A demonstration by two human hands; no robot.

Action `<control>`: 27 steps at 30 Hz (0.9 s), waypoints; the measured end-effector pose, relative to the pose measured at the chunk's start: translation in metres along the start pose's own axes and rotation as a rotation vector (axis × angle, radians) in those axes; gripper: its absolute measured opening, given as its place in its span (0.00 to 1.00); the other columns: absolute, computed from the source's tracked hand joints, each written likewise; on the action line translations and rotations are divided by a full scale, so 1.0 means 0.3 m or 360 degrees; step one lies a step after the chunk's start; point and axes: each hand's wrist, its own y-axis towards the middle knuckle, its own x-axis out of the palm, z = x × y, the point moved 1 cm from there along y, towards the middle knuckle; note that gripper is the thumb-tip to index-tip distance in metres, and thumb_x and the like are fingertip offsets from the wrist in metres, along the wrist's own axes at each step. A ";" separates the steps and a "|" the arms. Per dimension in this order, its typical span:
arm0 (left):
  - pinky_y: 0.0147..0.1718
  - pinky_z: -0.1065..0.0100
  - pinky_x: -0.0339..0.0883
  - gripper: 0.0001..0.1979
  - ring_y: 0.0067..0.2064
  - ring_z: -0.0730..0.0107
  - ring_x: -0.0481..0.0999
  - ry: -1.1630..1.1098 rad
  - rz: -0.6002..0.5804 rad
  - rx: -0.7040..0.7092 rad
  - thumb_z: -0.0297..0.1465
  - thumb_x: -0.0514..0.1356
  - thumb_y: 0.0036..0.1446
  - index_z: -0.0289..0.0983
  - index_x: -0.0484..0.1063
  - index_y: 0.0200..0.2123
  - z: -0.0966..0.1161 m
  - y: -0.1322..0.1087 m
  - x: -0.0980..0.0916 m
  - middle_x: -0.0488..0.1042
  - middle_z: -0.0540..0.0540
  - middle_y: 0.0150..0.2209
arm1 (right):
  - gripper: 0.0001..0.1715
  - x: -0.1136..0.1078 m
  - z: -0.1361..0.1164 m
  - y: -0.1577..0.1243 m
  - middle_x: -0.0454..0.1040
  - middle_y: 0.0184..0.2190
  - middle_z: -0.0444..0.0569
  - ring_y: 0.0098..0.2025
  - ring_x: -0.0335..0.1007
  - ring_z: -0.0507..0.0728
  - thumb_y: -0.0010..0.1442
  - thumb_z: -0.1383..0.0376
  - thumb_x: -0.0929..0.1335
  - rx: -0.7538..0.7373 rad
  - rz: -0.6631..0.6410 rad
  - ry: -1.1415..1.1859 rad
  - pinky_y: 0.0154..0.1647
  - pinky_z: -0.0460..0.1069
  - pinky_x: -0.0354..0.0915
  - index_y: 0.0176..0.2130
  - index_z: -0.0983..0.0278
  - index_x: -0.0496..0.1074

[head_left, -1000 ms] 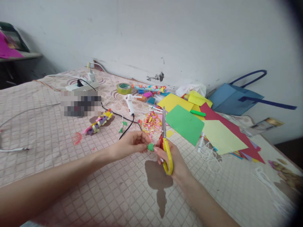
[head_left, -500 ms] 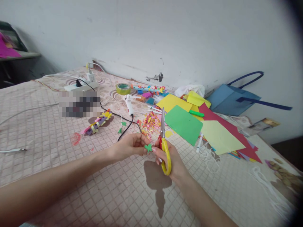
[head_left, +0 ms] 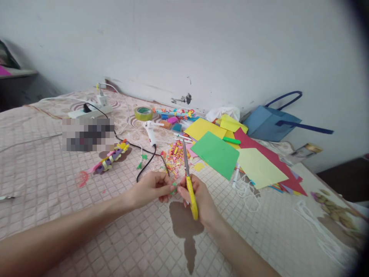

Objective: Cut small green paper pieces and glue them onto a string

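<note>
Between the fingertips of my left hand (head_left: 155,189) is a small green paper cutout (head_left: 174,186), partly covered by the fingers. My right hand (head_left: 198,198) holds scissors (head_left: 188,186) with yellow handles, their metal blades together and pointing away from me. The right thumb and fingertips meet the cutout's other side. Just beyond the hands lies a heap of colourful paper scraps (head_left: 176,156). A white glue gun (head_left: 150,132) stands behind it, its black cord running toward my left hand. Small green pieces (head_left: 140,163) rest left of the cord.
Green (head_left: 216,154), yellow and red paper sheets spread to the right, beside white string (head_left: 248,194) and a blue bag (head_left: 272,122). A decorated purple-and-yellow strip (head_left: 112,159), tape roll (head_left: 143,113) and power strip (head_left: 89,112) sit left, on a quilted cloth.
The view has turned slightly right, so things appear shifted left. My left fingers have closed further over the green cutout, hiding more of it. The scissors stay in my right hand.
</note>
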 end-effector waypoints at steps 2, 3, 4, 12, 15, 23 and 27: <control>0.21 0.75 0.61 0.15 0.20 0.79 0.67 -0.0002 0.0008 -0.0012 0.39 0.61 0.52 0.33 0.63 0.26 -0.002 0.004 -0.007 0.69 0.53 0.18 | 0.13 -0.043 -0.006 0.023 0.64 0.24 0.40 0.23 0.61 0.50 0.48 0.61 0.71 -0.0103 0.0082 -0.0248 0.22 0.44 0.61 0.32 0.62 0.63; 0.21 0.75 0.61 0.15 0.20 0.79 0.68 -0.0007 0.0022 -0.0012 0.39 0.61 0.52 0.33 0.63 0.26 0.001 0.004 -0.011 0.70 0.53 0.18 | 0.14 -0.077 -0.010 0.038 0.67 0.26 0.41 0.26 0.64 0.52 0.47 0.62 0.71 -0.0173 0.0163 -0.0404 0.26 0.46 0.63 0.33 0.62 0.64; 0.21 0.75 0.61 0.14 0.21 0.78 0.68 -0.0016 0.0037 -0.0010 0.38 0.61 0.52 0.34 0.63 0.26 0.004 0.004 -0.014 0.70 0.52 0.19 | 0.16 -0.118 -0.013 0.056 0.70 0.30 0.45 0.30 0.68 0.54 0.47 0.62 0.70 -0.0211 0.0247 -0.0587 0.31 0.48 0.65 0.37 0.62 0.66; 0.22 0.74 0.61 0.10 0.23 0.76 0.69 0.0026 0.0088 0.0092 0.35 0.59 0.53 0.35 0.61 0.27 0.000 -0.002 -0.015 0.68 0.52 0.21 | 0.25 -0.494 0.048 0.172 0.74 0.33 0.59 0.35 0.70 0.65 0.49 0.56 0.65 -0.0457 0.0971 -0.1946 0.36 0.56 0.66 0.43 0.70 0.69; 0.22 0.74 0.61 0.09 0.24 0.75 0.70 0.0090 0.0122 0.0097 0.33 0.58 0.53 0.35 0.61 0.26 -0.007 0.001 -0.019 0.67 0.52 0.22 | 0.26 -0.554 0.082 0.184 0.73 0.37 0.62 0.40 0.69 0.67 0.52 0.53 0.62 -0.0605 0.1004 -0.2161 0.39 0.58 0.65 0.41 0.69 0.70; 0.23 0.75 0.57 0.02 0.26 0.76 0.66 0.0512 0.0234 0.0128 0.27 0.55 0.50 0.35 0.66 0.28 0.025 -0.023 -0.022 0.68 0.51 0.24 | 0.31 -0.570 0.103 0.179 0.73 0.37 0.61 0.39 0.70 0.68 0.52 0.47 0.59 -0.0414 0.1018 -0.2208 0.37 0.57 0.66 0.41 0.69 0.69; 0.23 0.76 0.56 0.02 0.26 0.77 0.64 0.0543 0.0238 0.0110 0.26 0.55 0.50 0.35 0.67 0.28 0.034 -0.027 -0.020 0.67 0.51 0.24 | 0.31 -0.568 0.100 0.181 0.74 0.37 0.56 0.35 0.72 0.65 0.49 0.45 0.63 -0.0200 0.1081 -0.1986 0.29 0.54 0.66 0.43 0.65 0.65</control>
